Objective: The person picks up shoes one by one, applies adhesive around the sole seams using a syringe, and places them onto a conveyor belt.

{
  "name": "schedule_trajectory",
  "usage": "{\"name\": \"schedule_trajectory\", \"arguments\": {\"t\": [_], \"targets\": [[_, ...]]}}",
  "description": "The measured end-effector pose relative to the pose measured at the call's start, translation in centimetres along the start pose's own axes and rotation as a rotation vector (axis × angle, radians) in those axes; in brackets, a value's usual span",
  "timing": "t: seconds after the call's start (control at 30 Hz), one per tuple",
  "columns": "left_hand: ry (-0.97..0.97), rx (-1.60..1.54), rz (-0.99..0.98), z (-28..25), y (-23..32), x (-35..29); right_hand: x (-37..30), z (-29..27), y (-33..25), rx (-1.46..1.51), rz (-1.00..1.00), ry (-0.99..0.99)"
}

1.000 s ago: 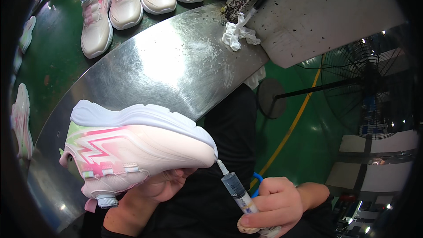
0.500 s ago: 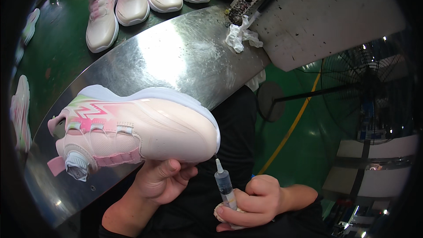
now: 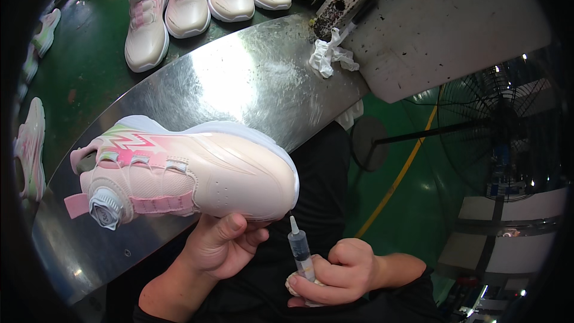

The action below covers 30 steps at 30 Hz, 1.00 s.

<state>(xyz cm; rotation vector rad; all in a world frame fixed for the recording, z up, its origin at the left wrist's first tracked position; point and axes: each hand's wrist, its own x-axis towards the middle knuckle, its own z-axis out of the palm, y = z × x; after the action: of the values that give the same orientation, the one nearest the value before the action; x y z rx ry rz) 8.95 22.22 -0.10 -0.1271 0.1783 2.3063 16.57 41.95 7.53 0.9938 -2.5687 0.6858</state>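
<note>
A pale pink sneaker (image 3: pixel 239 173) with a white sole and a round lacing dial lies on its side in the air, its toe pointing right. My left hand (image 3: pixel 224 245) grips it from below near the toe, thumb against the upper; the other fingers are partly hidden behind it. In my right hand (image 3: pixel 338 272) is a clear syringe (image 3: pixel 299 245) with a white tapered nozzle, held nearly upright. Its thin tip is at the edge between the toe and the sole; whether it touches I cannot tell. A whitish wad (image 3: pixel 296 284) is also pinched in the right hand, around the syringe's lower end.
Beneath the sneaker is a shiny metal plate (image 3: pixel 161 96). Several similar sneakers (image 3: pixel 188 15) stand on the green surface behind, more at the left rim. Crumpled white tissue (image 3: pixel 329 57) lies by a stained pale panel (image 3: pixel 442 30). A black fan (image 3: pixel 499 113) stands at right.
The sneaker has rolled slightly, showing more of its toe top. The syringe and my right hand have shifted a little left, keeping near the toe edge. The whole view has moved slightly.
</note>
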Motion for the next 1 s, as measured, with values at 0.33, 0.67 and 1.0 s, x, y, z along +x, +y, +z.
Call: {"name": "schedule_trajectory", "arguments": {"t": [0.33,0.67,1.0], "targets": [[-0.006,-0.069,-0.042,-1.1,0.6,-2.2,-0.5,0.3,1.4,-0.022,-0.053,0.288],[0.544,0.307,0.419,-0.1,3.5,-18.5,6.0,6.5,11.3,0.075,0.110,0.214],[0.542,0.811,0.571,-1.8,19.6,-8.8,7.4,8.6,13.0,0.168,0.282,0.229]]}}
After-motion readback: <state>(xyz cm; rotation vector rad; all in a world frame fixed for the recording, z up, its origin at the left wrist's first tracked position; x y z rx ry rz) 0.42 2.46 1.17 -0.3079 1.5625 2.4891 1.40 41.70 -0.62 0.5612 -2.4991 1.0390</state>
